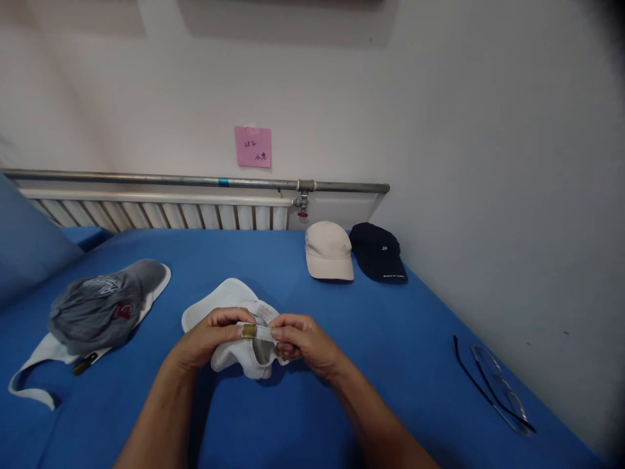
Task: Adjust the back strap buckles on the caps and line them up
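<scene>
A white baseball cap lies on the blue-covered surface in front of me, its brim pointing away to the left and its back opening toward me. Across that opening runs the white strap with a brass-coloured buckle. My left hand pinches the buckle end between thumb and fingers. Just right of it, my right hand is closed on the strap, thumb against the forefinger. The strap's tip is hidden by the right fingers.
A grey cap with a loose white strap lies at left. Against the wall sit a beige cap and a black cap. Eyeglasses rest near the right edge. Behind are a radiator, a metal pipe and a pink note.
</scene>
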`<state>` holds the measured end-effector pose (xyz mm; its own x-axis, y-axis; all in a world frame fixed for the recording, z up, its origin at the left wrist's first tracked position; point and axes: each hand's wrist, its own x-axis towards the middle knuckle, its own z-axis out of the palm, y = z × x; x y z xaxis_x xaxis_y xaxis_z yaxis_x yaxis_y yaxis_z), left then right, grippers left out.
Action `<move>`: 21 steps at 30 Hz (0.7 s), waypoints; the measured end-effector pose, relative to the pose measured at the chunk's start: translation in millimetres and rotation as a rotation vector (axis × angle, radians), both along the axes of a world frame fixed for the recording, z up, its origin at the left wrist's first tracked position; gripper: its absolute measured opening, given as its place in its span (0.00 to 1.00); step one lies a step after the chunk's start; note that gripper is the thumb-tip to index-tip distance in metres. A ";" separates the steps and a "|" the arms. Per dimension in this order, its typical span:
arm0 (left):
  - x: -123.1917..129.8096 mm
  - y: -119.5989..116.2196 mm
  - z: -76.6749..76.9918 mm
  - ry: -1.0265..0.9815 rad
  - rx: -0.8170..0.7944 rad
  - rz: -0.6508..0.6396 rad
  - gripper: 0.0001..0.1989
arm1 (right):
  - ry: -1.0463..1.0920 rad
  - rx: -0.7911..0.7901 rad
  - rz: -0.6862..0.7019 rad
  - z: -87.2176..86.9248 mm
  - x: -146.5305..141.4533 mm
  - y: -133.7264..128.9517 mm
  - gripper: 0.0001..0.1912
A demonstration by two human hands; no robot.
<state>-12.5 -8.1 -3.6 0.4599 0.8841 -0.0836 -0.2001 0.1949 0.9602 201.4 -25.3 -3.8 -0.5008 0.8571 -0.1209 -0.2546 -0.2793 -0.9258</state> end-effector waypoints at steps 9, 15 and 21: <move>0.6 0.1 -1.0 0.017 0.021 -0.021 0.13 | 0.036 -0.027 0.013 -1.0 -1.1 0.7 0.10; 1.8 0.0 0.4 0.006 0.017 -0.029 0.14 | 0.039 -0.048 0.016 -3.7 -0.8 1.9 0.09; 2.4 -0.1 1.0 -0.017 0.010 -0.045 0.15 | 0.066 -0.111 0.037 -3.4 -3.0 2.4 0.09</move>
<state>-10.1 -8.2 -2.6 0.5003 0.8633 -0.0668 -0.2079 0.1947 0.9586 198.4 -22.9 -7.2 -0.5418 0.8210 -0.1801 -0.3012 -0.3897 -0.8703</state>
